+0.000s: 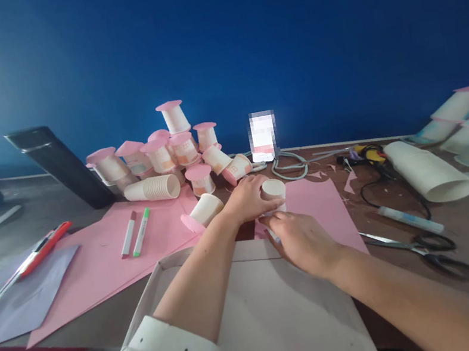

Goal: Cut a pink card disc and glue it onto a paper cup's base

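Note:
My left hand (248,198) grips an upturned white paper cup (274,190) standing on a pink paper sheet (317,203). My right hand (301,239) is closed around a pen (273,235) whose tip rests at the base of the cup. Just left of my left hand, a paper cup with a pink paper disc on its end (203,212) lies on its side.
A pile of pink-capped paper cups (162,155) and a stack of nested cups (153,188) sit behind. Two markers (134,233) lie on a pink sheet, left. Scissors (419,246), a glue gun (367,155) and a rolled white tube (427,170) lie right. A grey cardboard tray (259,316) is close.

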Available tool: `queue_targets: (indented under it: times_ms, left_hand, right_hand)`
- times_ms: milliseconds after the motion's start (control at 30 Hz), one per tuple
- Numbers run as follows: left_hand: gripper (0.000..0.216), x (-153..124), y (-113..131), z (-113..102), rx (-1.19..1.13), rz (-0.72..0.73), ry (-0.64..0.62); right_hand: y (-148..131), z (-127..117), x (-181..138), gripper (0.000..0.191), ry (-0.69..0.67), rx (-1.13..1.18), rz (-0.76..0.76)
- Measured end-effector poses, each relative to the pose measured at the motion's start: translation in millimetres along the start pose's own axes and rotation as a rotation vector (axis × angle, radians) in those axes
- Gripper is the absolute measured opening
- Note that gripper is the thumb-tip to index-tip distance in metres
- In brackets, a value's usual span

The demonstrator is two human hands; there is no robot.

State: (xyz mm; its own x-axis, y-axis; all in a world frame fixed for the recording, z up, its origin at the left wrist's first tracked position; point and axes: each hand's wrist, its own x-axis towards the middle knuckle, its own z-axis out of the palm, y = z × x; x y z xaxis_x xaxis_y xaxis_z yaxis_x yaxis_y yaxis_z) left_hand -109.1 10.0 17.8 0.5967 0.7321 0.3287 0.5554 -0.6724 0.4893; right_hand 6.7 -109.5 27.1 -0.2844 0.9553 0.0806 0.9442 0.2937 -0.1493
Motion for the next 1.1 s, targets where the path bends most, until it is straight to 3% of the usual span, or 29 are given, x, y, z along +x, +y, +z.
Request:
queue_targets:
  times_ms: [333,467,567,700,867,1100]
  left_hand:
    - [0.051,-0.5,1.5,-0.8,-0.002,-0.03,-0.025]
    - [0.051,-1.1,2.7,-2.4,-0.042,-0.04,-0.007]
    - [0.05,-0.9,2.5,-5.3,-0.152,-0.097,0.034]
    - [0.053,1.0,-0.1,-9.5,-0.439,-0.235,0.263]
    - [0.053,4.9,-5.7,-11.2,-0.679,-0.273,0.588]
    - [0.054,3.9,-6.7,-9.6,-0.65,-0.332,0.697]
  right_hand:
    - [7.4,-1.3,-12.0,0.018,0.057,0.074,0.036]
    - [21.4,-8.0,-28.1,0.027,0.373,0.28,-0.045]
    - [31.3,-20.5,-37.3,0.02,0.623,0.4,-0.022]
    - [41.7,-34.8,-31.5,0.022,0.846,0.529,0.17]
    - [50.4,-33.2,-10.5,0.026,0.858,0.725,0.227]
    - [61.5,4.5,-5.6,0.029,0.836,0.664,0.177]
